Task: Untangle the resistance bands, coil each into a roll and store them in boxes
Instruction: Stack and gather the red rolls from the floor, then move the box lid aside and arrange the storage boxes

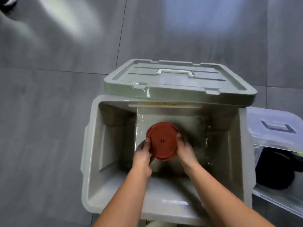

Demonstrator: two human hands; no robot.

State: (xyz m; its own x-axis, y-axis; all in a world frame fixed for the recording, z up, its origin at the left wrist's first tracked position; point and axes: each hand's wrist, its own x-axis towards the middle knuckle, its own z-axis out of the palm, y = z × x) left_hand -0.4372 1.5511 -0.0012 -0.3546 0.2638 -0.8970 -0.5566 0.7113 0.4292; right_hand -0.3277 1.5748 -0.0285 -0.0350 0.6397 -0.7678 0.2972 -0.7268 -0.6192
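Looking down, we see grey floor at the left, and a dark thing in the far left corner that is cut by the edge, so we cannot tell what it is; next comes the grey box, which stands open on the floor; both our forearms reach over its near rim and go down inside it; our left hand grips the left edge of the roll, with the thumb on the flat face and the other fingers curled behind it; the roll is a red-brown disc, tilted with its face toward us, inside the box near the middle; we cannot tell if it touches the bottom; our right hand holds the right edge of the roll, one fingertip on the rim and the rest hidden behind; the grey lid lies across the far rim of the box, with its white handle up; just beside the box at the right stands a clear box, with a clear lid partly over it and a black thing inside.
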